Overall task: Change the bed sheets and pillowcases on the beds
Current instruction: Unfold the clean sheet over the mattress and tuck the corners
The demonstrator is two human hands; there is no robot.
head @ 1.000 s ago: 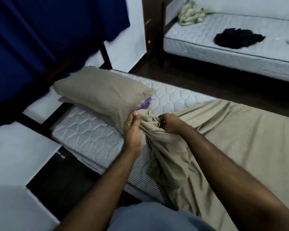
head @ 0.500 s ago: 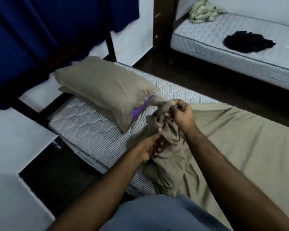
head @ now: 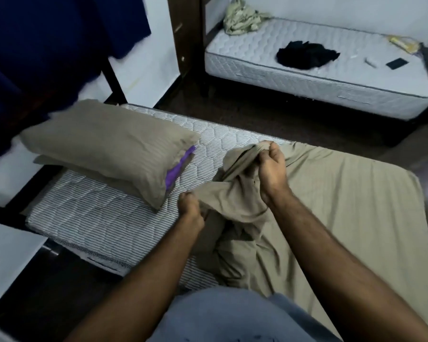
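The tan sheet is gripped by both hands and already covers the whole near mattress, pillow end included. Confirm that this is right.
Not quite. Both the left hand and the right hand do grip the tan sheet, but the head view shows the near mattress bare at the pillow end, with the tan pillow lying on uncovered quilting.

I am looking into a shared bedroom, dormitory style: a near mattress (head: 89,218) is carrying a pillow (head: 109,149) and a tan sheet (head: 344,206), and a second bare mattress (head: 269,48) is sitting across the dark floor (head: 269,112) beside a dark bed frame (head: 111,75).
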